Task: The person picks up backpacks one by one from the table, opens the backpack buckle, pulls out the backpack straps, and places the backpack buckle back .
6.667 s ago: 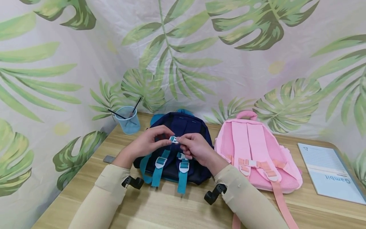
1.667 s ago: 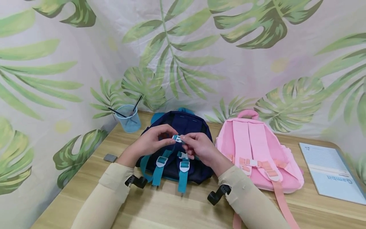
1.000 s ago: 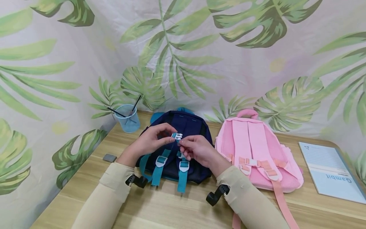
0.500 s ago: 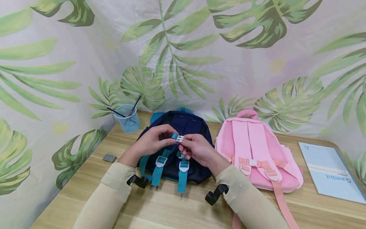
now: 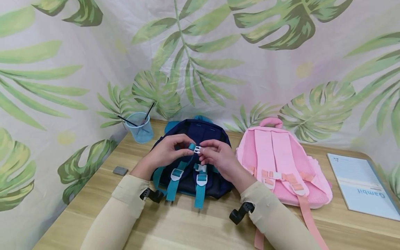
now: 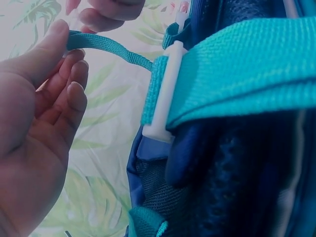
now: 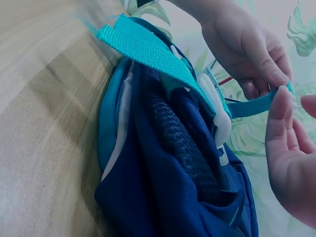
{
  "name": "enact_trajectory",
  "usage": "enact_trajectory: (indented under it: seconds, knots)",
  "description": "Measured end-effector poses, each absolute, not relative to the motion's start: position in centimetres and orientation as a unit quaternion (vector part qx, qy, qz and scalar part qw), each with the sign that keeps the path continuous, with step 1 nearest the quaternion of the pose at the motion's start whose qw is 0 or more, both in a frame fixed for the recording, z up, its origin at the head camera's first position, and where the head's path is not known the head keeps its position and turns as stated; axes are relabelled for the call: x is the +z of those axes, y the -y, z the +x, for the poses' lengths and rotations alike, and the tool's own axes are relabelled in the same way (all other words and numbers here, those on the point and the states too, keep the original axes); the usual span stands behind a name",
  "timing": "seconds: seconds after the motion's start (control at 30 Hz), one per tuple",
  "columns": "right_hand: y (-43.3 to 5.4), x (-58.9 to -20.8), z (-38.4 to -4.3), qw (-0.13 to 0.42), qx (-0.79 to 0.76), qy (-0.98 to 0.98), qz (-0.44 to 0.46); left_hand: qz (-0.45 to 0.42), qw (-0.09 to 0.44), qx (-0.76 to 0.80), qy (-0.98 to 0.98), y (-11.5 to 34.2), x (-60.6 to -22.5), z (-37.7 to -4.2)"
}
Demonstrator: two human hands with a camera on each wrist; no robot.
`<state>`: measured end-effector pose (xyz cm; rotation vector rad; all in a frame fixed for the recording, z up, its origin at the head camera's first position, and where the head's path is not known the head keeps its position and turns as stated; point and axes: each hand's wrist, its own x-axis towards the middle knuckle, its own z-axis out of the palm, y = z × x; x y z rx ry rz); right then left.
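Navy backpack (image 5: 203, 130) lies on the desk (image 5: 175, 231), back panel and shoulder straps facing up; presumably so placed to keep the strap hardware within reach. White pronged buckle (image 5: 197, 149) is raised above the panel, between the hands. Left hand (image 5: 170, 147) pinches the teal webbing (image 6: 106, 45) at the buckle's base, thumb against finger; I judge this grip is meant to steady the piece and leave its prongs exposed. Right hand (image 5: 222, 159) meets the prong side with the thumb, index finger raised above; whether it grips the prongs or merely touches them, I cannot tell. A second white buckle piece (image 5: 201, 168) rests lower on the panel, unheld. Pink backpack (image 5: 265, 139) lies alongside, straps also up, its white buckle (image 5: 276, 176) joined across them. Pen cup (image 5: 141, 131) stands at the far left, apart from the work.
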<state>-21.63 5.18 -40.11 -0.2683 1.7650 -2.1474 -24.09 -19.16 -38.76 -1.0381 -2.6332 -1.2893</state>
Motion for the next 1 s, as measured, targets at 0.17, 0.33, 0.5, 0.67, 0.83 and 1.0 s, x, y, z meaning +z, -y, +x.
enact_trajectory:
  seconds: [0.17,0.33,0.5,0.67,0.83,1.0]
  knots:
    - [-5.0,-39.9,-21.4,0.164,-0.743,-0.639,-0.109,-0.337,0.011,-0.412,0.847,19.0,-38.6,-24.1]
    - [-5.0,-39.6,-21.3,0.154,-0.738,-0.648,-0.106,-0.323,-0.005,-0.401,0.857,19.2,-38.8,-24.0]
    - [-5.1,-39.6,-21.4,0.153,-0.743,-0.644,-0.103,-0.304,-0.062,-0.359,0.881,19.8,-39.8,-24.1]
    - [-5.1,-39.6,-21.5,0.157,-0.749,-0.636,-0.1,-0.315,-0.094,-0.314,0.891,20.2,-41.1,-24.2]
    - [-5.2,-39.4,-21.4,0.158,-0.749,-0.637,-0.092,-0.314,-0.097,-0.293,0.898,20.5,-41.8,-24.1]
    - [-5.3,-39.4,-21.3,0.154,-0.75,-0.636,-0.094,-0.321,-0.091,-0.292,0.896,20.7,-42.2,-24.0]
